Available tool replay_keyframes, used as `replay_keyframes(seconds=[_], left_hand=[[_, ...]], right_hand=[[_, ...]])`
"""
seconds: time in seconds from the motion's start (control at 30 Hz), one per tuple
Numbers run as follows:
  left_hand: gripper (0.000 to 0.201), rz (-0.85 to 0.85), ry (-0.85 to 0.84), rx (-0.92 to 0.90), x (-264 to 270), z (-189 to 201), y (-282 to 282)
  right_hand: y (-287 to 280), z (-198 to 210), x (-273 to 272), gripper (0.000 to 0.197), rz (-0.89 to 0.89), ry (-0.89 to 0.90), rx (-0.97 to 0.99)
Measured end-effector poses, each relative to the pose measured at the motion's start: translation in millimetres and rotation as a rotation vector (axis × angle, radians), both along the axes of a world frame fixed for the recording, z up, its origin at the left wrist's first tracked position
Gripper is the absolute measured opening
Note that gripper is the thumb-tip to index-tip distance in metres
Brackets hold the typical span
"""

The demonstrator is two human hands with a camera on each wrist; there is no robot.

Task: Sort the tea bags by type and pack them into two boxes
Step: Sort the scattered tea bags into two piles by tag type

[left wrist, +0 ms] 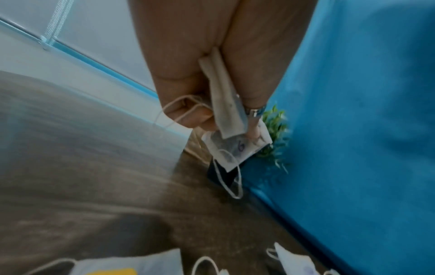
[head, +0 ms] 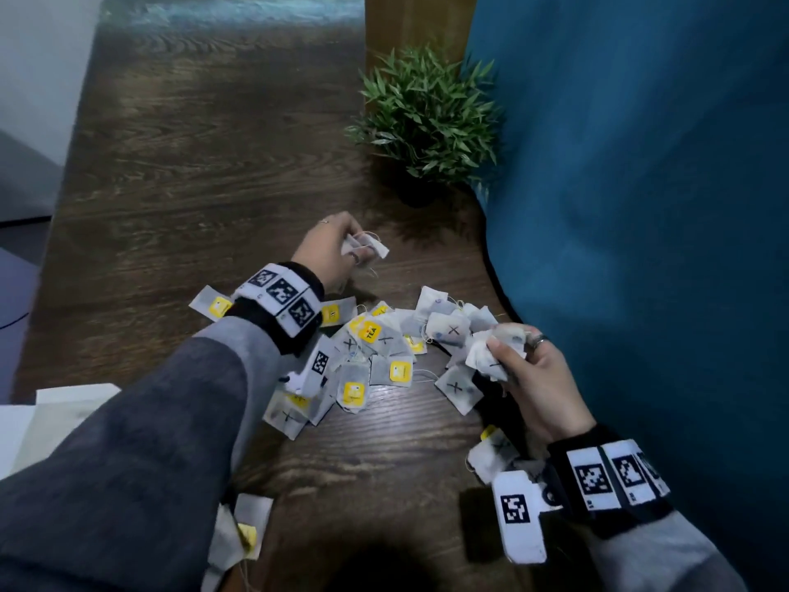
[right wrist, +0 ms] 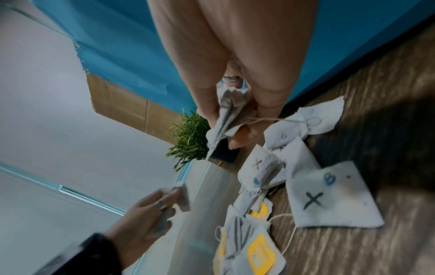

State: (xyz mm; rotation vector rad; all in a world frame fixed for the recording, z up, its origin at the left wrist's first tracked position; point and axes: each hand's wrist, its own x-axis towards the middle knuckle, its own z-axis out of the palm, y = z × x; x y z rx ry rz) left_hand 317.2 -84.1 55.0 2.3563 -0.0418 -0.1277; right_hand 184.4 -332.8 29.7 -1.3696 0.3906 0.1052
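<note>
A heap of tea bags (head: 384, 356) lies on the dark wooden table (head: 192, 173); some carry yellow tags (head: 401, 371), others are plain white with a pen-drawn X (head: 457, 386). My left hand (head: 337, 245) is lifted beyond the heap and pinches a few white tea bags (left wrist: 226, 111) with strings hanging. At the heap's right edge my right hand (head: 525, 369) grips a crumpled bunch of white tea bags (right wrist: 226, 115). More marked bags (right wrist: 329, 195) lie below it. A white box corner (head: 55, 412) shows at the left edge.
A small potted green plant (head: 427, 117) stands at the back right. A blue fabric wall (head: 640, 207) borders the table's right side. Loose tea bags (head: 243, 531) lie near the front edge under my left sleeve. Bare wood stretches at the back left.
</note>
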Motion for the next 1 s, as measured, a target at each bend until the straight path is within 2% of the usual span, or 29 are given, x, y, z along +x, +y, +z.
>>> replay_keyframes(seconds=[0.1, 0.27, 0.4, 0.53, 0.63, 0.73, 0.8, 0.9, 1.0], left_hand=[[0.016, 0.078, 0.001, -0.093, -31, 21, 20], [0.018, 0.166, 0.044, -0.047, -91, 33, 52], [0.022, 0.21, 0.109, 0.012, -142, 24, 80], [0.026, 0.246, 0.243, -0.021, -193, 6, 101], [0.027, 0.222, 0.407, 0.047, -223, -12, 112], [0.013, 0.247, 0.527, 0.056, -241, -26, 119], [0.011, 0.221, 0.554, 0.114, -246, -31, 121], [0.021, 0.209, 0.571, 0.217, -251, -36, 122], [0.037, 0.17, 0.559, 0.449, -254, -41, 120]], right_hand=[[-9, -1, -2, 0.016, 0.012, 0.002, -0.091], [-23, -7, -10, 0.013, 0.144, 0.039, -0.221], [-25, -18, -22, 0.013, 0.364, 0.056, -0.363], [-18, -24, -36, 0.016, 0.616, 0.098, -0.513], [-17, -29, -42, 0.015, 0.767, 0.137, -0.766], [-17, -28, -44, 0.015, 0.844, 0.15, -1.039], [-19, -29, -44, 0.013, 0.85, 0.181, -1.111], [-19, -26, -44, 0.018, 0.947, 0.248, -1.214], [-14, -16, -47, 0.025, 1.021, 0.244, -1.36]])
